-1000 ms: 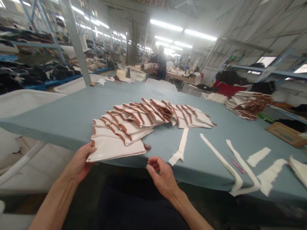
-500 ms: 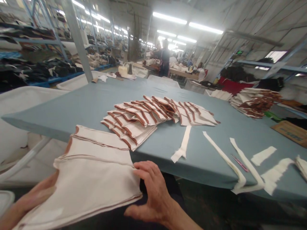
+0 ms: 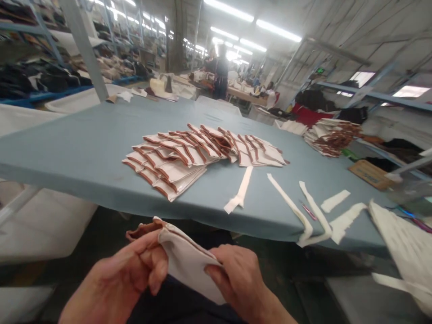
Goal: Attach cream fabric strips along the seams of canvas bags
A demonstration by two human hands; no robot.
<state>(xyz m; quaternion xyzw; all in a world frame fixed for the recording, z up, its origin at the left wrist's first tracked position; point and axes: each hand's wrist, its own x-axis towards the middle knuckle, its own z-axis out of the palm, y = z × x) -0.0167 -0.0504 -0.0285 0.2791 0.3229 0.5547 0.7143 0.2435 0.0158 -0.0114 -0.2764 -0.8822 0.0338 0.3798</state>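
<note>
Above my lap, in front of the table edge, is a folded cream fabric piece [image 3: 191,256] with a brown inner side showing at its upper left end. My left hand [image 3: 124,270] holds that end, some fingers behind the cloth and others curled in front. The far edge is pinched between the thumb and fingers of my right hand [image 3: 238,276]. Beyond my hands, on the blue-grey table [image 3: 84,157], lies a fanned row of similar cream pieces [image 3: 182,173] with brown edges, overlapping one another.
Cream strips [image 3: 241,193] and a small pinkish tool [image 3: 308,211] lie right of the fanned row. Long cream material [image 3: 401,243] hangs at the right edge. A cardboard box [image 3: 369,173] and a cream-and-brown stack [image 3: 330,135] stand farther back. A person [image 3: 221,74] stands in the background.
The fabric piece has come off the table edge toward my lap and is now turned and folded between my hands. My left hand has moved right and up. The view has shifted right.
</note>
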